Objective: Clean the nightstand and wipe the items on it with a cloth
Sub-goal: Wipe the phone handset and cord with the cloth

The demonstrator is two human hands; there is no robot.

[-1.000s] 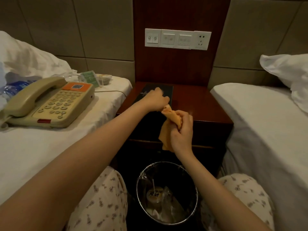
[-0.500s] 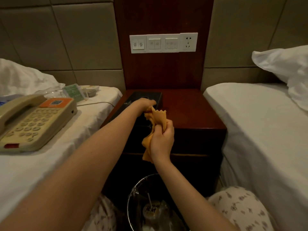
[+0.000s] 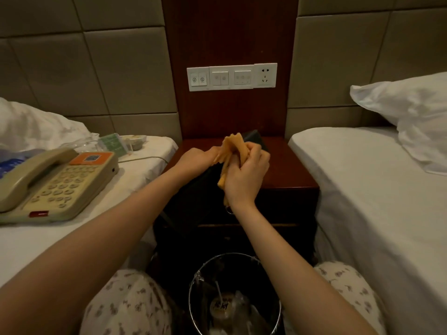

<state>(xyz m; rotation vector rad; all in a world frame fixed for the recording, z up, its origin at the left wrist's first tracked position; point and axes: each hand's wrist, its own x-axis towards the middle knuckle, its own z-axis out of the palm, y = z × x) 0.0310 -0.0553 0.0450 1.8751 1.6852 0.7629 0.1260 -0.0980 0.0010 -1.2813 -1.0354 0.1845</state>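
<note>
Orange crumpled cloth (image 3: 231,149) sits bunched in the gripping R hand (image 3: 246,176) just above the red-brown wood nightstand counter (image 3: 286,170) & flat black item (image 3: 254,139), L hand (image 3: 197,158) curled beside it, grip unclear; prob. mid-regather, next needs cloth pressed flat.

I see the surface (image 3: 292,165) open on its right half; a black item (image 3: 198,187) fills the left; left bed (image 3: 150,170) and right bed (image 3: 362,189) hem both flanks.
</note>
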